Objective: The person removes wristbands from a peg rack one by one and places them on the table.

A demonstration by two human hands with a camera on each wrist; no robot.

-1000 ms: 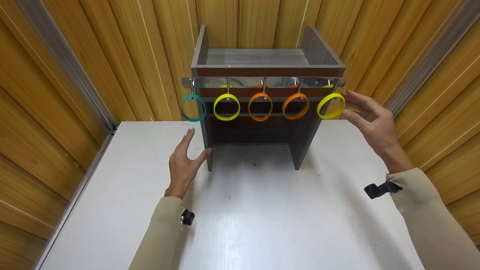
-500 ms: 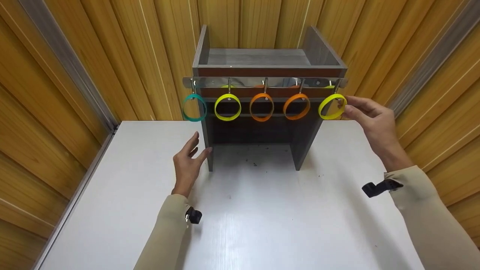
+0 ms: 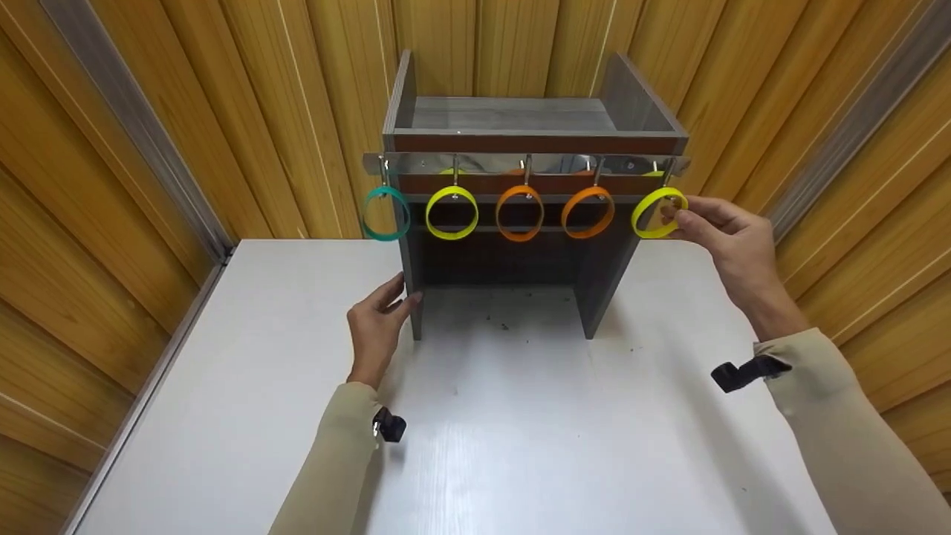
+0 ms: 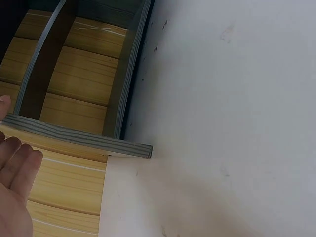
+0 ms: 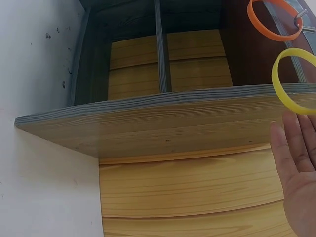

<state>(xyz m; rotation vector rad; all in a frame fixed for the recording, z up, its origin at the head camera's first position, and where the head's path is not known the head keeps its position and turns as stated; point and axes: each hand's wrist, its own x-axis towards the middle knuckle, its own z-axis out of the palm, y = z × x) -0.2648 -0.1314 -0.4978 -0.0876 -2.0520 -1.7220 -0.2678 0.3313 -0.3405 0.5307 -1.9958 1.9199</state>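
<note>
A metal hook rail [image 3: 490, 163] runs across the front of a small grey wooden shelf unit [image 3: 605, 282]. Thin ring-shaped wristbands hang from its hooks: a teal one [image 3: 365, 223], a yellow one [image 3: 452, 237], two orange ones, and a second yellow wristband [image 3: 652, 235] at the right end. My right hand [image 3: 743, 249] pinches that last yellow wristband between thumb and fingers while it still hangs on its hook. Low on the left, my left hand [image 3: 375, 327] holds the front edge of the unit's side panel [image 4: 89, 138], thumb inside and fingers outside.
The unit stands on a white table [image 3: 475, 446], against a wood-plank wall [image 3: 505, 44]. Metal corner strips [image 3: 148, 126] border the space on both sides. Small dark specks lie on the tabletop under the unit.
My right hand has moved left, and its fingers have come onto the rightmost yellow wristband. My left hand has moved right and slightly forward, with its fingers closing in on the side panel.
</note>
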